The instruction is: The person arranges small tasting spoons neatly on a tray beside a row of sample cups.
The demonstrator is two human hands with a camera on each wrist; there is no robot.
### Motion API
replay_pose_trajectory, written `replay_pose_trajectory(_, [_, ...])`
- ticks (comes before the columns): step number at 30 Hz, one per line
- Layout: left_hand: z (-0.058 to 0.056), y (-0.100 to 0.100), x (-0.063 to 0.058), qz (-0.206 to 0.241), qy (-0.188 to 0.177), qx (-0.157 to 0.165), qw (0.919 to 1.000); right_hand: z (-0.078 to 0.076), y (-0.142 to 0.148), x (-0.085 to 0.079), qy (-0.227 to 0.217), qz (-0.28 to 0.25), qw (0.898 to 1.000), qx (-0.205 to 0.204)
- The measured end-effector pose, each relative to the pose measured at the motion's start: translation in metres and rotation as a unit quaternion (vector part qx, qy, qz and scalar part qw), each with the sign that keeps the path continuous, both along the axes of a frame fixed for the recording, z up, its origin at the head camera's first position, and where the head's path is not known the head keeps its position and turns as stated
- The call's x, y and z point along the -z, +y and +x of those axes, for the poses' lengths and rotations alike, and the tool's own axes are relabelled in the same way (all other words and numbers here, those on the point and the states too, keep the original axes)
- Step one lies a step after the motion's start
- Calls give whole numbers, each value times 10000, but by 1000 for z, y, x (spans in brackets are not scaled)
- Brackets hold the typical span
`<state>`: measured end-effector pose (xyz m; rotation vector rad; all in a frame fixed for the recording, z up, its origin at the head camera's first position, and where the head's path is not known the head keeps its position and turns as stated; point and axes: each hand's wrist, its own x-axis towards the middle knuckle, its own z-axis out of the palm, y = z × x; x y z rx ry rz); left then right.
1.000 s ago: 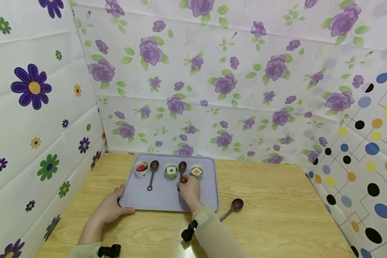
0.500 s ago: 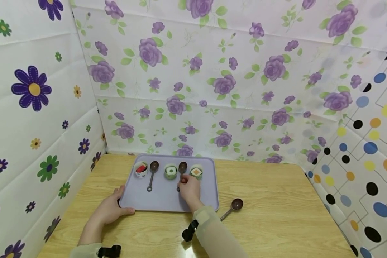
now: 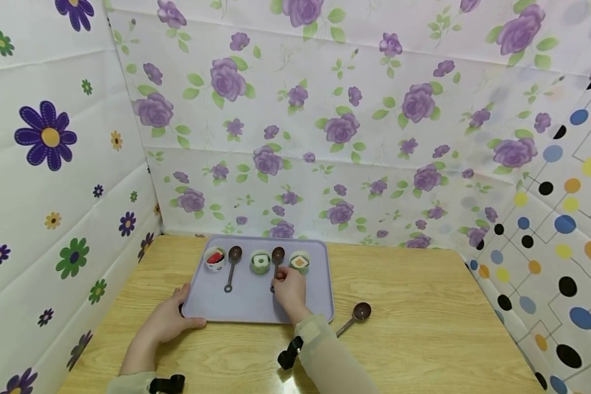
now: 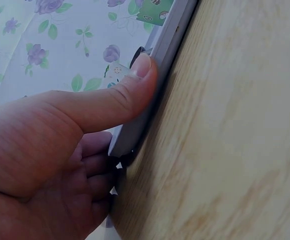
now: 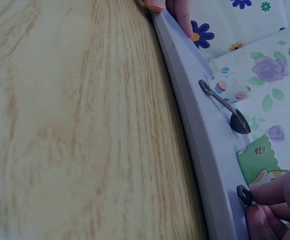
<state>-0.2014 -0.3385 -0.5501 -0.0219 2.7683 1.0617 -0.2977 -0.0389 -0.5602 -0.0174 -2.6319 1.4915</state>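
Observation:
My left hand (image 3: 164, 317) holds the front left corner of a lilac tray (image 3: 236, 309), the thumb along its front edge and the fingers round its left side. With thumb and fingers, my right hand (image 3: 290, 287) pinches the handle of a dark brown measuring spoon (image 3: 278, 255) lying on the tray, its ring end (image 5: 243, 195) showing in the right wrist view. That spoon lies between two green paper cups, one (image 3: 260, 262) with a white-and-green sushi piece, the other (image 3: 300, 262) with a white-and-orange one. Another measuring spoon (image 3: 235, 254) lies further left, beside a patterned cup (image 3: 215, 259) of red-topped sushi.
A third measuring spoon (image 3: 361, 312) lies on the wooden table (image 3: 413, 328) right of the tray, its handle end hidden by my right sleeve. Flowered cloth (image 3: 300, 137) hangs behind the table, with a dotted cloth (image 3: 566, 262) at the right.

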Motion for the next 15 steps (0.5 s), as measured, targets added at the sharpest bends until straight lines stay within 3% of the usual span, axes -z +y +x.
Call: replay_pose_trajectory(15, [0,1,-3,-83,29,24,10000,2,-1,-2,36,130,9999,-3])
